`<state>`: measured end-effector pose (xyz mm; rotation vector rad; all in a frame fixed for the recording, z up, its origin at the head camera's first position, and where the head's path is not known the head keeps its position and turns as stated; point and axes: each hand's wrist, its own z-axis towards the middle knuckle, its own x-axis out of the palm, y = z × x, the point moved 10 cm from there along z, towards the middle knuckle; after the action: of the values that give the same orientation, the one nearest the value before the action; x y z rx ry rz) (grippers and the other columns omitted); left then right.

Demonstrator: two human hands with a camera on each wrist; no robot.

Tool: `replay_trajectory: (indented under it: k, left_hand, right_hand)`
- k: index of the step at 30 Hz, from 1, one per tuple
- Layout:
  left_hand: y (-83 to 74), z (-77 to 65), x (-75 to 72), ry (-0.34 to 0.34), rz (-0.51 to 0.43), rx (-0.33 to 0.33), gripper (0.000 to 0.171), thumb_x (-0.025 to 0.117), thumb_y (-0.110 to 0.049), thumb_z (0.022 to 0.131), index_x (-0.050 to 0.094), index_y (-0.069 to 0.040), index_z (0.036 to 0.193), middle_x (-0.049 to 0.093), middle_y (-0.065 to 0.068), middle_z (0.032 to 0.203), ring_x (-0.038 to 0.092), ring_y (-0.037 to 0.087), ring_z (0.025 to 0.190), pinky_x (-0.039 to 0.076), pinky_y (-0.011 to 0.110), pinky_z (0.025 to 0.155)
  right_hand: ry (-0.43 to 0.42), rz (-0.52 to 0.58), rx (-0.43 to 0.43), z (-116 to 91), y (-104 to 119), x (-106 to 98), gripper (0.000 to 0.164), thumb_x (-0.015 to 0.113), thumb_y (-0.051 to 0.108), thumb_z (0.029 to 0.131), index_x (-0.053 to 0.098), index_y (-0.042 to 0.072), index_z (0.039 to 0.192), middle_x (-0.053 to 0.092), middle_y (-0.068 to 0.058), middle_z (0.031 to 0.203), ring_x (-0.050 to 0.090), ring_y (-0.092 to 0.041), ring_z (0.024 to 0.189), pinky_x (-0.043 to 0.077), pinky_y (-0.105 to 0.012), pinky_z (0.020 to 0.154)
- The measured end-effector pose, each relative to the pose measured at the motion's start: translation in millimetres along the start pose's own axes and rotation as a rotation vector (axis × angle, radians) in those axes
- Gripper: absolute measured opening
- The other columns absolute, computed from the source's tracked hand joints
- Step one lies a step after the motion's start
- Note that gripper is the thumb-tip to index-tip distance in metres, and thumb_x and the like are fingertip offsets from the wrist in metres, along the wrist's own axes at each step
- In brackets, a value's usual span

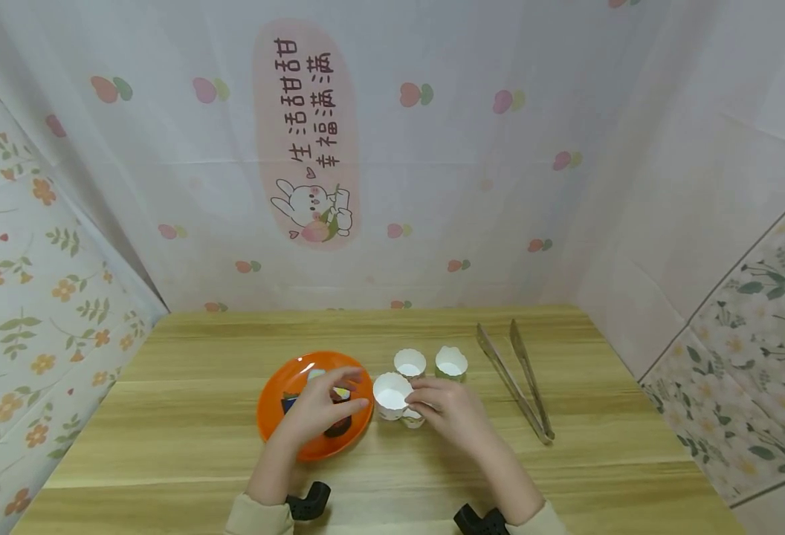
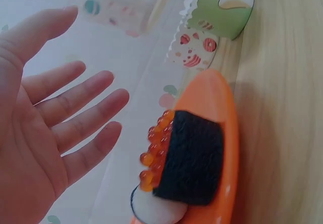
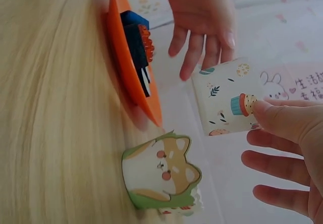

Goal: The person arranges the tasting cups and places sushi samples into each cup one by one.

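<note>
Between thumb and fingers, my right hand (image 1: 447,412) pinches the rim of a white paper baking cup (image 3: 227,99) printed with a cupcake. The cup is raised off the table, just right of the orange plate (image 1: 273,427). Over that plate hovers my left hand (image 1: 319,407), fingers spread and palm facing the cup, holding nothing. On the plate sits a seaweed-wrapped sushi piece (image 2: 192,158) topped with orange roe, with a white rounded piece (image 2: 159,208) beside it. The left hand hides part of the plate's contents in the head view.
Behind the held cup stand a paper cup (image 1: 409,362) with red prints and a green dog-shaped paper cup (image 1: 450,362). Metal tongs (image 1: 516,386) lie spread on the wooden table (image 1: 185,416) at the right. A printed curtain (image 1: 392,163) hangs along the back edge.
</note>
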<state>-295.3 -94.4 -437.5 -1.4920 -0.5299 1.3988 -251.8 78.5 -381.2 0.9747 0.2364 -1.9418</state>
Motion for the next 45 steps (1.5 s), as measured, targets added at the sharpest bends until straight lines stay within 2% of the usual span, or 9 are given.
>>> replay_trajectory:
  k: [3,9,15,22,29,33,36,42,45]
  left_hand:
    - [0.8,-1.2,-7.0,-0.026,0.022,-0.008,0.048,0.072,-0.028,0.087,0.058,-0.007,0.128,0.062,0.006,0.117,0.058,0.025,0.101,0.048,0.038,0.08]
    - [4.0,-4.4,-19.5,-0.066,0.041,-0.026,0.043,0.072,-0.022,0.087,0.06,-0.008,0.126,0.063,0.008,0.112,0.059,0.017,0.092,0.049,0.035,0.077]
    - [7.6,-10.0,-32.7,-0.096,0.011,-0.05,0.038,0.07,-0.02,0.089,0.061,-0.01,0.124,0.064,0.004,0.103,0.058,0.018,0.081,0.051,0.029,0.059]
    - [13.6,-18.3,-51.4,-0.145,0.094,-0.096,0.034,0.068,-0.021,0.091,0.062,-0.011,0.123,0.06,-0.004,0.092,0.057,0.017,0.082,0.049,0.033,0.069]
    - [23.7,-24.2,-67.9,-0.159,0.1,-0.116,0.037,0.064,-0.024,0.094,0.06,-0.003,0.124,0.059,0.002,0.085,0.055,0.017,0.077,0.047,0.029,0.063]
    - [30.6,-30.2,-78.7,-0.181,0.096,-0.143,0.04,0.063,-0.027,0.094,0.059,-0.002,0.126,0.06,0.005,0.084,0.054,0.019,0.075,0.047,0.028,0.06]
    - [38.0,-35.3,-86.4,-0.195,0.083,-0.176,0.041,0.062,-0.028,0.095,0.058,-0.002,0.127,0.06,0.008,0.084,0.054,0.022,0.074,0.046,0.028,0.059]
    - [55.9,-49.1,-104.3,-0.241,0.054,-0.234,0.044,0.057,-0.028,0.098,0.054,0.003,0.128,0.062,0.013,0.085,0.058,0.029,0.078,0.049,0.027,0.061]
    - [63.6,-56.9,-114.8,-0.281,0.069,-0.245,0.043,0.056,-0.027,0.099,0.054,0.005,0.127,0.062,0.012,0.083,0.058,0.027,0.076,0.05,0.026,0.061]
  right_hand:
    - [0.007,0.002,-0.009,-3.9,0.9,-1.8,0.016,0.083,0.005,0.069,0.076,0.011,0.083,0.072,-0.006,0.094,0.069,-0.02,0.086,0.057,-0.031,0.072]
    - [0.018,-0.014,-0.007,-12.2,-0.7,-4.8,0.018,0.084,0.006,0.068,0.077,0.012,0.083,0.072,-0.005,0.095,0.068,-0.019,0.086,0.056,-0.034,0.073]
    - [0.005,0.007,-0.034,-18.4,0.2,-9.3,0.017,0.084,0.007,0.066,0.077,0.013,0.081,0.072,-0.004,0.093,0.068,-0.017,0.084,0.056,-0.031,0.07]
    - [-0.004,0.016,-0.098,-29.3,9.3,-16.3,0.022,0.085,0.004,0.065,0.077,0.014,0.083,0.072,-0.004,0.093,0.069,-0.018,0.083,0.056,-0.031,0.072]
    - [-0.02,-0.004,-0.135,-39.4,15.1,-21.9,0.024,0.084,0.006,0.064,0.077,0.014,0.085,0.072,-0.006,0.092,0.069,-0.018,0.083,0.056,-0.029,0.074]
    - [-0.034,-0.006,-0.16,-44.9,17.2,-23.7,0.024,0.083,0.007,0.064,0.077,0.014,0.086,0.071,-0.005,0.093,0.069,-0.018,0.084,0.056,-0.03,0.072]
    - [-0.045,-0.001,-0.172,-49.1,17.6,-26.2,0.02,0.082,0.009,0.067,0.076,0.014,0.086,0.071,-0.005,0.094,0.068,-0.018,0.085,0.056,-0.031,0.071]
    - [-0.041,0.01,-0.141,-55.9,15.7,-30.7,0.01,0.076,0.017,0.078,0.077,0.016,0.087,0.071,-0.004,0.098,0.068,-0.016,0.084,0.055,-0.029,0.071]
    - [-0.049,0.014,-0.14,-58.2,16.6,-33.1,0.008,0.072,0.021,0.084,0.077,0.016,0.088,0.071,-0.005,0.098,0.068,-0.018,0.085,0.055,-0.03,0.072]
